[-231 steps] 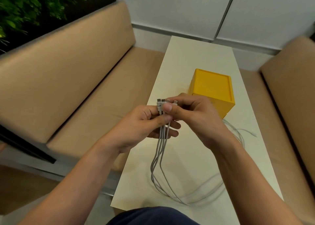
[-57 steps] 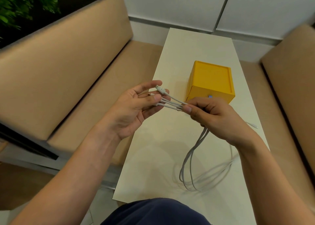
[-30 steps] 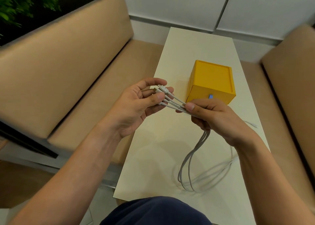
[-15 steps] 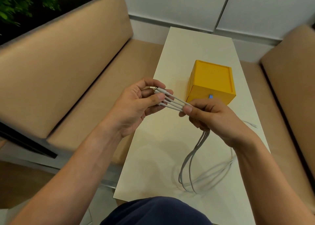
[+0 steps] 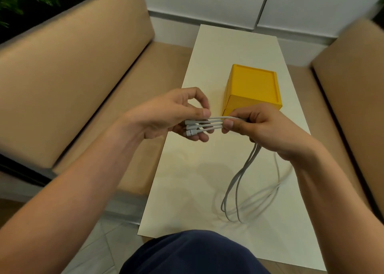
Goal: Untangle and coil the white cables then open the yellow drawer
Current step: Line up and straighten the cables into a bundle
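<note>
Several white cables (image 5: 239, 182) run side by side between my two hands, plug ends pointing left. My left hand (image 5: 172, 116) holds the plug ends, thumb on top and fingers curled underneath. My right hand (image 5: 259, 126) pinches the same cables a little to the right of the plugs. Below my right hand the cables hang in long loops that reach the white table (image 5: 187, 180). The yellow drawer box (image 5: 252, 86) stands on the table just behind my hands, and my right hand covers part of its front.
Tan sofa cushions flank the narrow table: one on the left (image 5: 72, 76) and one on the right (image 5: 353, 91). A white wall (image 5: 228, 1) closes the far end. My dark blue knee (image 5: 197, 253) is at the table's near edge.
The plug ends have swung from pointing up and left to lying level. My left hand's fingers have closed under them. My right hand stays pinched on the cables in front of the box.
</note>
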Demonstrator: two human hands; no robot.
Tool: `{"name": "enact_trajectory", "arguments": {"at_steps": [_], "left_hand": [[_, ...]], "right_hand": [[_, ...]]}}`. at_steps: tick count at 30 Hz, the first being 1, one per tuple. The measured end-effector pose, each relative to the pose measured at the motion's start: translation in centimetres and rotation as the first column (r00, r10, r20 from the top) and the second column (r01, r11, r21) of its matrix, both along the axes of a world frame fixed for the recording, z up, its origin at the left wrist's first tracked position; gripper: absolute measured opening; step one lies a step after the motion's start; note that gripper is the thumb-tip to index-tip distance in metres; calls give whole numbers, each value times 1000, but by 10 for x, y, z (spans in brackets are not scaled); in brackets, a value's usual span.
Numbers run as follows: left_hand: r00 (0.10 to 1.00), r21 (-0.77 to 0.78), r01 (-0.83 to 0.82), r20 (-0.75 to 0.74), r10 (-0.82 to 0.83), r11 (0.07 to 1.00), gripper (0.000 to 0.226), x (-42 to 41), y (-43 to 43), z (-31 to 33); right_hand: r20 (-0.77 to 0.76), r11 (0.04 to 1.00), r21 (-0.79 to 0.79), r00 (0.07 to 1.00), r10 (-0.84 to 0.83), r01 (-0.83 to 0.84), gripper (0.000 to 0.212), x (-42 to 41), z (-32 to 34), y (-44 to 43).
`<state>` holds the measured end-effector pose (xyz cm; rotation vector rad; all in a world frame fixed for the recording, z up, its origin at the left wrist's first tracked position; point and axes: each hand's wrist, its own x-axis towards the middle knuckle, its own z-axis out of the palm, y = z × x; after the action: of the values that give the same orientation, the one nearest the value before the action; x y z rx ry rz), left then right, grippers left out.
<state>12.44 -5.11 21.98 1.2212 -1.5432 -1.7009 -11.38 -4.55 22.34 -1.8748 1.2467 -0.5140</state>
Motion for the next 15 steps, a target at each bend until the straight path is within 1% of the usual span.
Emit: {"name": "enact_trajectory", "arguments": {"at_steps": [3, 7, 9, 12, 15], "left_hand": [[979, -3, 140, 149, -138, 990, 23, 1, -5, 9], [942, -38, 232, 256, -215, 972, 37, -7, -6, 15], [914, -71, 280, 326, -243, 957, 34, -8, -7, 13], [905, -59, 288, 342, -251, 956, 28, -8, -10, 10], [903, -57, 303, 335, -268, 951, 25, -7, -12, 7]], "right_hand": [[-34, 1000, 0, 999, 16, -16, 23, -2, 3, 0], [-53, 999, 10, 998, 31, -30, 23, -4, 7, 1], [-64, 999, 13, 997, 41, -40, 23, -4, 8, 2], [-85, 998, 16, 994, 61, -60, 22, -4, 10, 2], [-32, 995, 56, 996, 83, -81, 22, -8, 13, 1]]}}
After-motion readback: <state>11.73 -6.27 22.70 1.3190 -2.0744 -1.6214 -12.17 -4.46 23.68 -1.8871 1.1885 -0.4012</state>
